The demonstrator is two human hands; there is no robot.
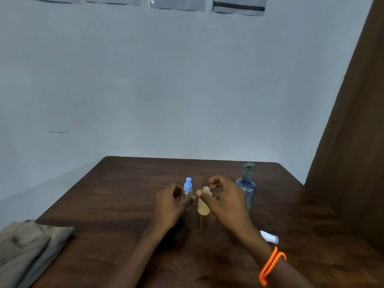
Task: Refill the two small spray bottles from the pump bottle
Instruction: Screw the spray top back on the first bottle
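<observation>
Dark wood-grain forms the table [104,204], on which three bottles are set upright. No brand or label can be read on any of them; the papers [239,6] taped high on the wall carry print that is too small to make out.

A small spray bottle with a blue cap [187,191] is seen left of centre, its clear body partly hidden behind the left hand [172,201]; its contents cannot be told. Just beside it, an uncapped small bottle [204,203] is filled to about two thirds with amber liquid. A blue-tinted pump bottle [247,189] with a grey-green pump head is placed to the right, its lower body partly hidden behind the right hand [223,197]; its fill level cannot be judged.

Both hands are held loosely curled around the small bottles. Nothing is gripped by either hand as far as can be seen, though the thumb tips come close to the uncapped bottle.

A white cap [269,236] is laid on its side near the right wrist, where an orange beaded band [271,265] is worn. Folded khaki cloth [27,250] is cut off at the lower left.
</observation>
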